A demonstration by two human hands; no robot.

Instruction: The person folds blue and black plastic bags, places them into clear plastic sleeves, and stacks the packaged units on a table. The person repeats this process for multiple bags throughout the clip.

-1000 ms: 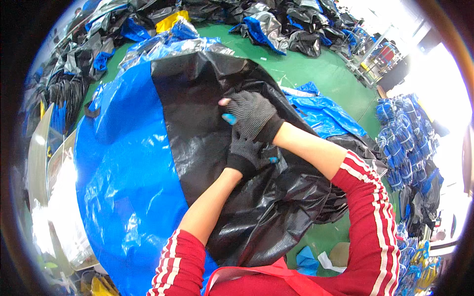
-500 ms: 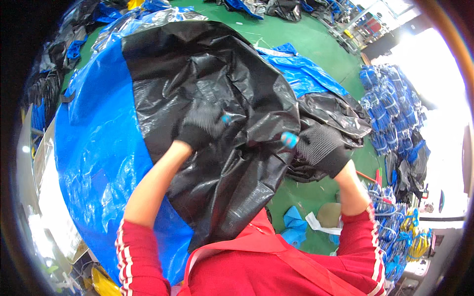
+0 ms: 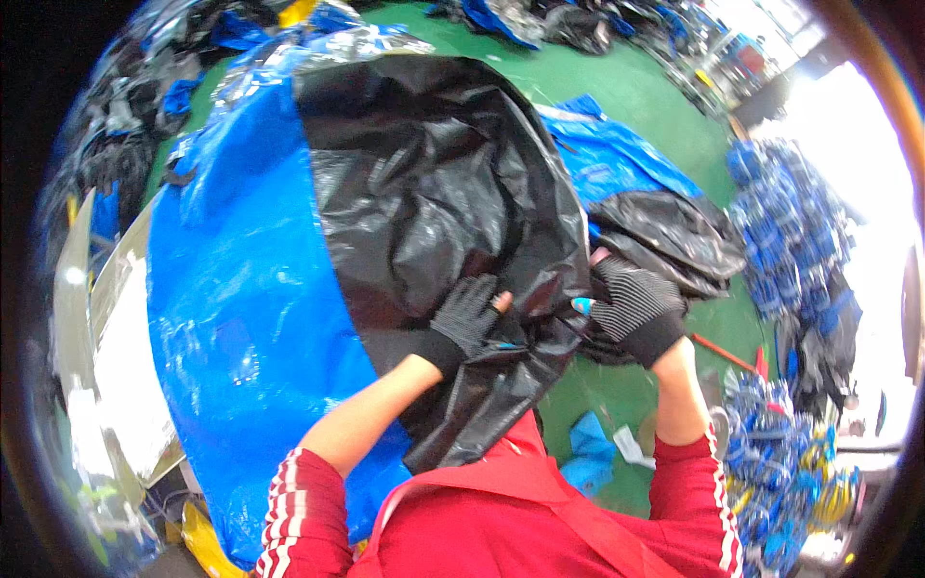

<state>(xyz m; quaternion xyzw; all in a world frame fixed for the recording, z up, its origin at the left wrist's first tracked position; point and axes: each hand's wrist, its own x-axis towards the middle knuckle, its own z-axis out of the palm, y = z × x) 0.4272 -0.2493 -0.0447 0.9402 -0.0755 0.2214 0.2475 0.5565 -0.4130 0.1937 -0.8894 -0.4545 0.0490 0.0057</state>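
A large blue and black tarpaulin [image 3: 241,289] is spread in front of me, its shiny black part [image 3: 405,183] creased on the right. My left hand [image 3: 467,318], in a grey and black knit glove, lies on the black part with its fingers stretched out and thumb apart. At the right edge of the tarpaulin, my right hand [image 3: 636,306], gloved the same way, closes on the black edge. Its thumb, with blue at the tip, presses there; the other fingertips are partly hidden.
Another blue and black tarpaulin [image 3: 665,241] lies crumpled beyond my right hand. Bundles of blue straps [image 3: 785,231] are stacked at the right. Blue scraps [image 3: 588,453] and an orange-red rod [image 3: 723,354] lie on the green floor [image 3: 626,77]. More sheets are heaped at the far left.
My left hand has slid toward me and to the right over the black part, its fingers now stretched out. My right hand stays at the edge. The whole view has shifted slightly.
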